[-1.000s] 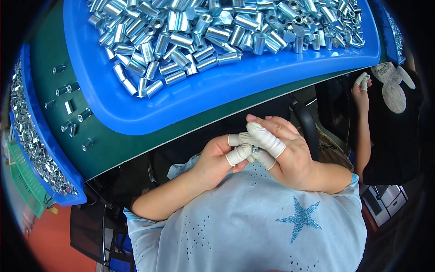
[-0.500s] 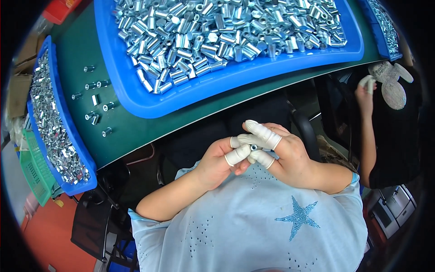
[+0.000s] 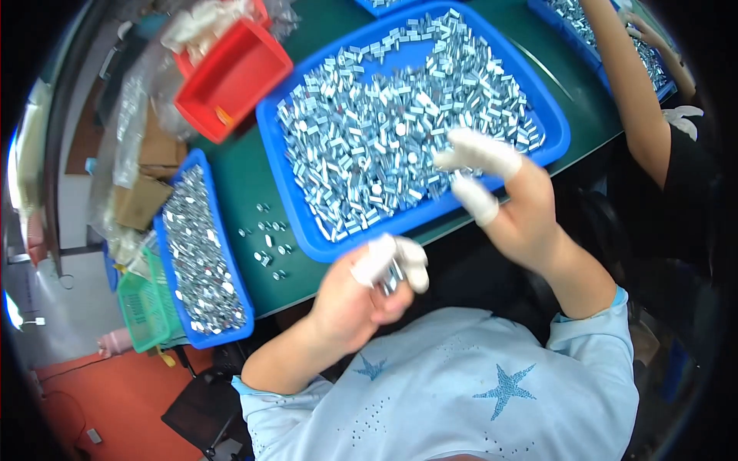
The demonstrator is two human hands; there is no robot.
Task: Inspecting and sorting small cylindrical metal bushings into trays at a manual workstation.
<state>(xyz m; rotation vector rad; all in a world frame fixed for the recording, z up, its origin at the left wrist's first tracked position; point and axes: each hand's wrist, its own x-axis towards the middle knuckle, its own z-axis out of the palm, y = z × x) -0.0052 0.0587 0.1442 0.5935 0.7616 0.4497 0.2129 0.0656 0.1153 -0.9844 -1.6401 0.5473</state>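
My left hand, with white finger cots on its fingers, is closed around a shiny metal sleeve in front of the near edge of the big blue tray. Fingers hide part of that sleeve. My right hand, also in white finger cots, reaches over the tray's near right rim. Its thumb and forefinger are stretched out and apart, slightly blurred, above the heap of short metal sleeves. I cannot make out any part between those fingertips.
Several loose sleeves lie on the green table left of the tray. Farther left stands a narrow blue tray of small metal parts, beside a green basket. A red bin is at back left. Another person's arm reaches in at right.
My hands were together near my chest and have parted. The right has moved forward and right over the tray; the left has shifted slightly left and down. The view has tilted toward the table.
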